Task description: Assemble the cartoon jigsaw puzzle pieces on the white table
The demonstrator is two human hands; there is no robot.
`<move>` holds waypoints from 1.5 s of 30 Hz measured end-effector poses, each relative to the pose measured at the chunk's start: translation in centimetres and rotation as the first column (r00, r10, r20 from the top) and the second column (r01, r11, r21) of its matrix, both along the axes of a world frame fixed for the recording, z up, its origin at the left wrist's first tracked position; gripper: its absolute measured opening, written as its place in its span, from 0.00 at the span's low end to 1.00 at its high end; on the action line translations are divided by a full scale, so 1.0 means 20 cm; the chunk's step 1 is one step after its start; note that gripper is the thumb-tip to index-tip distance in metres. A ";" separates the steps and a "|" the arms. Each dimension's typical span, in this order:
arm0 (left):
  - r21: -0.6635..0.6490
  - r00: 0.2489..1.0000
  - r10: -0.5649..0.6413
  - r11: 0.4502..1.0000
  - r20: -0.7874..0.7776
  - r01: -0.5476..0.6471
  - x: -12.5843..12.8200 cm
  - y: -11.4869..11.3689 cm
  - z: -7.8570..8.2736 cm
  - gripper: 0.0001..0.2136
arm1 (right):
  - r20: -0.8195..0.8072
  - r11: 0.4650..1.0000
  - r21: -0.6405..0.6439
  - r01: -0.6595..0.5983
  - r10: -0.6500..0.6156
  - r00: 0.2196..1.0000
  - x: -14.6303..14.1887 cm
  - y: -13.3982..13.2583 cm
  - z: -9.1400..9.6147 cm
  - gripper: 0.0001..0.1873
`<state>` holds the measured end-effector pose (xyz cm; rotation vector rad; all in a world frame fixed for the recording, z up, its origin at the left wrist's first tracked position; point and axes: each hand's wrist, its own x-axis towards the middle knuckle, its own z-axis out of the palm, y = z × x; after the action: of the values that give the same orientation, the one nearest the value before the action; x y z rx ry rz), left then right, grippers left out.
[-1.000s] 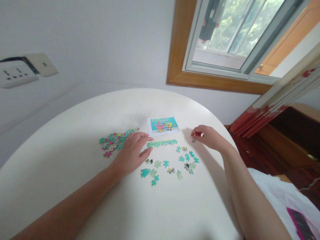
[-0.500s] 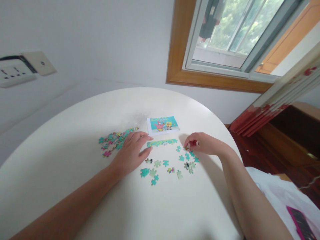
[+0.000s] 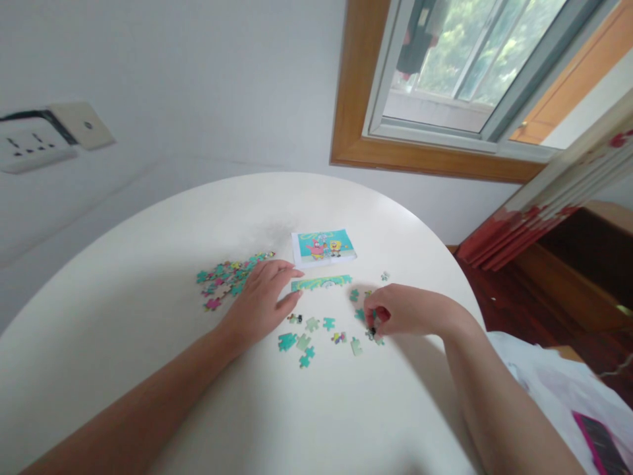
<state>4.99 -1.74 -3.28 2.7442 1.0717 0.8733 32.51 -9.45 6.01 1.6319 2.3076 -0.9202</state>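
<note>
My left hand (image 3: 262, 298) lies flat on the round white table (image 3: 148, 277), fingers stretched toward the joined strip of puzzle pieces (image 3: 320, 283). My right hand (image 3: 400, 310) is curled over the scattered teal pieces (image 3: 316, 330), fingertips pinched down among them; what they hold is hidden. A heap of loose pieces (image 3: 225, 277) lies just left of my left hand. The picture card (image 3: 324, 246) with cartoon figures rests beyond the strip. One lone piece (image 3: 384, 276) lies beyond my right hand.
A wall socket (image 3: 34, 142) is on the white wall at the left. A wood-framed window (image 3: 445, 86) stands behind the table. A red and white curtain (image 3: 544, 204) hangs at the right, and the table's edge curves away there.
My right hand has moved from the far side near the lone piece back toward me and down onto the scattered teal pieces. My left hand has stayed put.
</note>
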 end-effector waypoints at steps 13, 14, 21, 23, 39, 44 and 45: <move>-0.005 1.000 -0.006 1.000 0.001 0.006 0.00 0.00 0.00 0.12 | -0.257 0.995 0.064 0.073 -0.054 0.965 0.08 0.08 -0.05 0.07; -0.005 1.000 -0.006 1.000 0.001 0.006 0.00 0.00 0.00 0.12 | -0.250 0.982 0.118 0.146 -0.113 0.962 0.09 0.10 -0.06 0.08; -0.011 1.000 -0.005 1.000 0.004 0.005 0.00 -0.01 0.01 0.12 | -0.066 0.886 0.302 0.352 -0.348 0.935 0.16 0.15 -0.11 0.07; -0.015 1.000 -0.008 1.000 0.013 0.008 0.01 -0.01 0.01 0.12 | -0.036 0.877 0.314 0.363 -0.371 0.928 0.16 0.15 -0.11 0.07; -0.035 1.000 -0.004 0.999 0.010 0.004 0.01 -0.01 0.02 0.13 | -0.162 0.872 0.397 0.287 -0.241 0.957 0.13 0.11 -0.05 0.11; -0.041 1.000 -0.006 0.999 0.020 0.007 0.00 -0.01 0.01 0.14 | -0.325 0.901 0.425 0.090 0.059 0.944 -0.08 0.07 -0.07 0.10; -0.035 1.000 -0.009 0.999 0.019 0.010 0.00 -0.01 0.01 0.14 | -0.345 0.886 0.463 0.014 0.165 0.924 -0.14 0.05 -0.08 0.11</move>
<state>5.05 -1.93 -3.10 2.7052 1.0599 0.8684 29.79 -8.40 4.44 1.6115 3.0253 -0.7609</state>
